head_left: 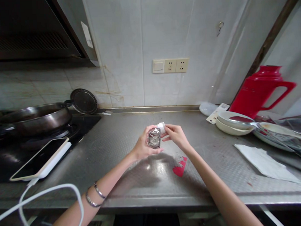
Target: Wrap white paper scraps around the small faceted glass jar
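Note:
My left hand (143,147) is closed around a small silvery foil packet (154,138), holding it upright above the steel counter (132,166). My right hand (176,136) pinches a small white piece (161,126) at the packet's top edge. Both hands meet over the middle of the counter. Two bracelets (95,196) sit on my left wrist. A red scrap (180,168) lies on the counter just below my right wrist.
A phone on a white power bank (41,159) with a white cable (49,192) lies at the left, by a dark pan (33,118) on the stove. At the right are stacked bowls (231,123), a red thermos jug (259,89) and a white paper napkin (263,161).

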`<state>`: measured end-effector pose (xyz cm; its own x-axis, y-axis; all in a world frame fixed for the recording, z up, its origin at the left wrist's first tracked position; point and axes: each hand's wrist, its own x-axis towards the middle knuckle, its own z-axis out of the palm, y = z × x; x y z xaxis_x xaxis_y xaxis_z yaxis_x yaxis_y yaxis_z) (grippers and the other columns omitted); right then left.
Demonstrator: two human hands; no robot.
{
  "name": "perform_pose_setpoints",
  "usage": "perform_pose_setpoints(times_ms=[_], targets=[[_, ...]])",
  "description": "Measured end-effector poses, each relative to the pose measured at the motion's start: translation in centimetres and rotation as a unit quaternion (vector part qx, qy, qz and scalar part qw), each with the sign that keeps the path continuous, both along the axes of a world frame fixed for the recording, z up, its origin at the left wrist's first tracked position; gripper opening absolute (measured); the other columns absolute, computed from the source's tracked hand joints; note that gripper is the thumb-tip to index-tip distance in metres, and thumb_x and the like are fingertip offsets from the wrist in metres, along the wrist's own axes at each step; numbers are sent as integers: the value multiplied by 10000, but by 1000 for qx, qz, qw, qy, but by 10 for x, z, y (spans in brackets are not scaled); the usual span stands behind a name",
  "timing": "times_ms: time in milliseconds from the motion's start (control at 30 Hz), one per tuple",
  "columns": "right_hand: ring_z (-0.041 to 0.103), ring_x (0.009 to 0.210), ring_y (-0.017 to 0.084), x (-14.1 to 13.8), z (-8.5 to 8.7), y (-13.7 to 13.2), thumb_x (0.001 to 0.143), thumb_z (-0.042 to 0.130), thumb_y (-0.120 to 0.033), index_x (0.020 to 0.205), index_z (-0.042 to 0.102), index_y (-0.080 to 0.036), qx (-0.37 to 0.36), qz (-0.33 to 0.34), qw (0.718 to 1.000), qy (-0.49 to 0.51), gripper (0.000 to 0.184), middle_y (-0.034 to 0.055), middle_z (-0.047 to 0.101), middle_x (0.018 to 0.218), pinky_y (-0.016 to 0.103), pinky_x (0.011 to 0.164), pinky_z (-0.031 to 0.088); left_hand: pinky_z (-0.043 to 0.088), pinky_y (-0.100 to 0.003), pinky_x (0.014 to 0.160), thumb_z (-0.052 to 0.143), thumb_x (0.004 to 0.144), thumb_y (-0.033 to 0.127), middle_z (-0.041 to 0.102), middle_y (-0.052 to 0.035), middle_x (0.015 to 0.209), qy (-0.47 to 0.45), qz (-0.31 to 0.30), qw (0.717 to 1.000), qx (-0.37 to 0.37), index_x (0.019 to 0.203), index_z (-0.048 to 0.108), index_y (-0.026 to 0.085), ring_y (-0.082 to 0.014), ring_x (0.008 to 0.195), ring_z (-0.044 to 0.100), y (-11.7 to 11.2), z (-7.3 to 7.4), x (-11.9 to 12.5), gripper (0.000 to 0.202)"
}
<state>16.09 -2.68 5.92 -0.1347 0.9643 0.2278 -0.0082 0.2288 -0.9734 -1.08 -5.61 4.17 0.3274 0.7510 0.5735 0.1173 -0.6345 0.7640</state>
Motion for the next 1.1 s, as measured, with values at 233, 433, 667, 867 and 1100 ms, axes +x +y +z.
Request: perform_pose_setpoints(times_ms=[233, 433, 667, 867, 1100], targets=[[663, 573, 166, 2, 1, 1, 719, 586, -273, 893, 556, -172, -20, -16, 999, 30, 204, 19, 664, 683, 262, 452, 568, 451, -338, 905, 831, 542, 286, 545, -71, 1184, 26, -2, 1000, 0, 1232, 411, 231, -234, 1043, 560, -3, 2, 0, 809], [647, 655, 160, 2, 7, -4, 752, 487, -305, 767, 644, -137, 8, 53, 998, -18, 230, 70, 681, 804, 264, 522, 578, 450, -347, 911, 824, 545, 275, 556, -70, 1176, 10, -1, 1000, -2, 1242, 400, 232, -235, 1046, 566, 0, 0, -1, 817], [615, 673, 152, 3, 2, -5, 778, 554, -352, 795, 680, -131, 67, 63, 990, -104, 255, 45, 647, 733, 256, 549, 581, 448, -346, 926, 824, 557, 279, 550, -74, 1182, 16, 3, 1000, 15, 1236, 394, 235, -235, 1066, 563, 2, -2, -2, 805], [610, 603, 158, 7, -4, 3, 774, 588, -504, 736, 668, -144, 111, -7, 987, -115, 370, 10, 620, 614, 269, 508, 563, 450, -325, 911, 816, 563, 269, 555, -69, 1161, 21, 52, 998, 13, 1238, 385, 219, -219, 1045, 563, 4, -3, -2, 803], [663, 944, 229, 1, -3, -6, 849, 559, -357, 931, 724, -240, 268, -136, 944, -133, 218, 32, 728, 983, 345, 870, 509, 445, -330, 914, 825, 554, 268, 556, -75, 1161, 8, 103, 994, -26, 1208, 407, 208, -217, 1034, 569, 8, -8, 1, 779]])
